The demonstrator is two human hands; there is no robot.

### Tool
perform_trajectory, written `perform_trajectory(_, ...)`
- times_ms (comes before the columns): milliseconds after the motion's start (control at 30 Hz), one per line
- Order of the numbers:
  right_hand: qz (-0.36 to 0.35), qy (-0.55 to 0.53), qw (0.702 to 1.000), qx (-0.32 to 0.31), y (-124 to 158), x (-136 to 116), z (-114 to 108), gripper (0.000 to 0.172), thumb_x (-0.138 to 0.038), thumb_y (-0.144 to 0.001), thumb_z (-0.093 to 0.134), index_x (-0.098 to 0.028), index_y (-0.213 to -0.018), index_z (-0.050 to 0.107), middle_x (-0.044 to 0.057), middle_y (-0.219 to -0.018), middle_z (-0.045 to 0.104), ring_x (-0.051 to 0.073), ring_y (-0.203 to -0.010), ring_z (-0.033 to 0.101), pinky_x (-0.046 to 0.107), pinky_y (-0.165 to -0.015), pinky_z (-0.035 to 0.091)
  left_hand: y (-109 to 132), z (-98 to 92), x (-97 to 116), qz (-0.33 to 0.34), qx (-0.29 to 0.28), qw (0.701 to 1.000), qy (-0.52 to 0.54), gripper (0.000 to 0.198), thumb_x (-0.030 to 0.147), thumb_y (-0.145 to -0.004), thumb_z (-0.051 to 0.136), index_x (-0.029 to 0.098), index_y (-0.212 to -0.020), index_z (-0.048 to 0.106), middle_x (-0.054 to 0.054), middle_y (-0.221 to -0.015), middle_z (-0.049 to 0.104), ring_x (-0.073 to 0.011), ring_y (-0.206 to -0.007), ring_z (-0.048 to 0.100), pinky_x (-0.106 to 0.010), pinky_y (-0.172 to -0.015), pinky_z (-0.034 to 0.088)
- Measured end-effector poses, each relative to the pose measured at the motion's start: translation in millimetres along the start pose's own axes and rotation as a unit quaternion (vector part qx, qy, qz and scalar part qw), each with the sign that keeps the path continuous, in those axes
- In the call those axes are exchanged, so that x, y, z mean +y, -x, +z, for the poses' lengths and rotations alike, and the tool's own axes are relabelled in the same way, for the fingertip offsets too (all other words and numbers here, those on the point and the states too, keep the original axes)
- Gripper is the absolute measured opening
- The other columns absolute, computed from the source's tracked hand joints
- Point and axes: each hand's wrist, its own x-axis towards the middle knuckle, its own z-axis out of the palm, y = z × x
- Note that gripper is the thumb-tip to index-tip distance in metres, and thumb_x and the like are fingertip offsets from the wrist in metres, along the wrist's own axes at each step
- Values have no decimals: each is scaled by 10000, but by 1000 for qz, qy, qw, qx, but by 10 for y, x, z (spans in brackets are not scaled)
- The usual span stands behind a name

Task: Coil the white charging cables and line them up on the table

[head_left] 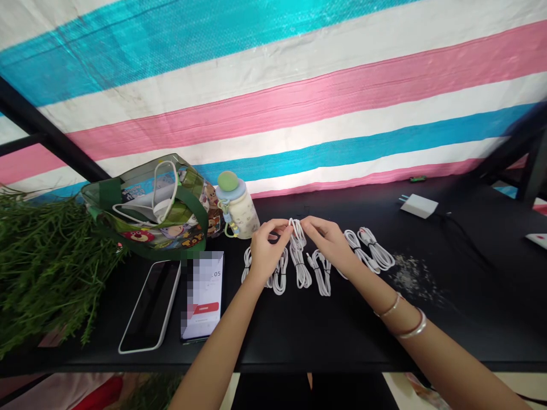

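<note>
My left hand (267, 250) and my right hand (327, 242) meet above the black table (299, 336), their fingertips pinching the top of a coiled white cable (298, 253). That bundle stands in a row of several similar bundled white cables. One bundle (278, 273) lies under my left hand, and another (320, 273) lies below my right hand. Two more (367, 250) sit to the right. Two thin metal bangles (401, 316) circle my right forearm.
On the table's left stand a cartoon-print clear tote bag (145, 213), a capped bottle (237, 210), and two phones (149, 307). A white charger (419, 206) with a black cord and scattered grit (414, 278) lie right. Green plants (47, 267) overhang the left; a striped tarp (273, 108) hangs behind.
</note>
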Motion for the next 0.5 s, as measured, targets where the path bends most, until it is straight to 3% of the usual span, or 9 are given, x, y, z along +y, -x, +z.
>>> perform_trajectory(200, 2, -3, 1000, 7, 5, 18, 20, 325, -487, -768, 605, -193, -630, 609, 12, -642, 615, 151, -627, 568, 291, -641, 475, 3, 14, 8, 3, -1, 1000, -1, 39, 224, -739, 639, 212, -757, 671, 1, -712, 695, -141, -696, 637, -241, -628, 482)
perform_trajectory(500, 6, -4, 1000, 23, 2, -6, 0, 286, -461, -732, 643, -196, -631, 605, 7, -633, 617, 149, -610, 573, 303, -635, 466, 6, 12, 33, 1, -5, 1000, 31, 44, 197, -744, 615, 204, -743, 658, 2, -737, 701, -133, -711, 643, -227, -630, 482)
